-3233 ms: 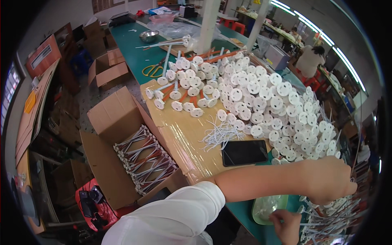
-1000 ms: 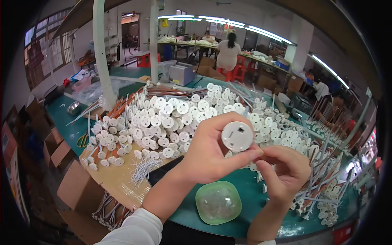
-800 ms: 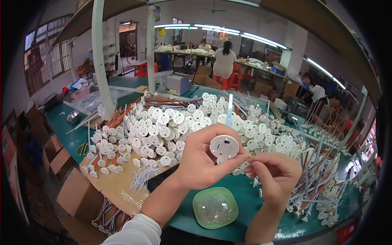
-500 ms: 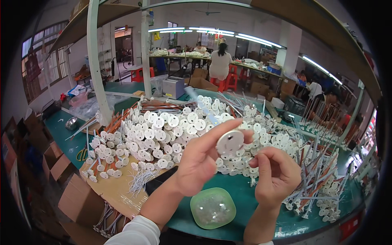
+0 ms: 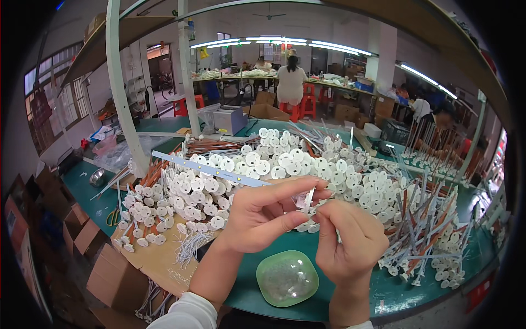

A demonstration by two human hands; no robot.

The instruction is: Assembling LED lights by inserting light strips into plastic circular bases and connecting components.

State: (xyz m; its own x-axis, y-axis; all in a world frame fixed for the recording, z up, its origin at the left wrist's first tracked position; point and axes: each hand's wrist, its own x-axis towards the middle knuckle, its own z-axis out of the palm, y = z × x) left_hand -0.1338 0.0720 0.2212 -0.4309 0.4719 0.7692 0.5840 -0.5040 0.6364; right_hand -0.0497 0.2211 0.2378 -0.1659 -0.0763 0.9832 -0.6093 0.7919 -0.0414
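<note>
My left hand [image 5: 263,211] is closed on an LED strip light with a round white end disc. Its pale strip [image 5: 211,170], dotted with small yellow LEDs, sticks out to the left above the pile. The white disc [image 5: 308,198] stands nearly edge-on between my hands. Fingertips of my right hand [image 5: 350,241] are pinched together right beside the disc; what they hold is too small to make out. Below my hands sits a light green bowl [image 5: 313,279] with small clear pieces in it.
A large heap of similar white-disc strips [image 5: 203,189] covers the green table [image 5: 405,299]. More strips [image 5: 433,236] lie at right. Thin white wires [image 5: 192,244] rest on a cardboard sheet [image 5: 156,260]. A white post [image 5: 123,93] rises at left. Several people are farther back.
The strip has swung to point left, and its disc has turned from face-on to nearly edge-on. My right hand has moved left, up to the disc.
</note>
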